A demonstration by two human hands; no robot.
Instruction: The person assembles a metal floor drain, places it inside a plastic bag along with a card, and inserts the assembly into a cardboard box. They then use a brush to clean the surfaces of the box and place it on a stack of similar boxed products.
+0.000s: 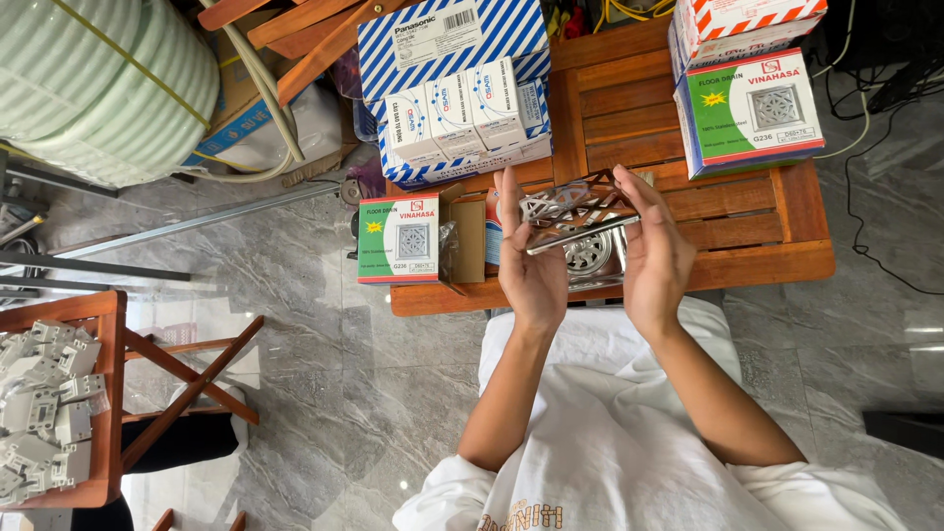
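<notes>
My left hand (531,265) and my right hand (654,251) hold a square shiny metal grate (572,206) between them, tilted above the wooden table (757,261). Under the grate, on the table, lies the round-holed metal drain body (593,256), partly hidden by the grate and my hands. Just left of my left hand sits an opened green, white and red carton (401,239) with its flap up and a crumpled clear plastic bag (448,246) at its mouth.
Blue-striped and white boxes (457,84) are stacked at the table's back left; more green cartons (752,108) stand at the back right. A green hose coil (98,84) lies far left. A side table with grey parts (44,408) stands at lower left. Black cables (865,177) trail on the right.
</notes>
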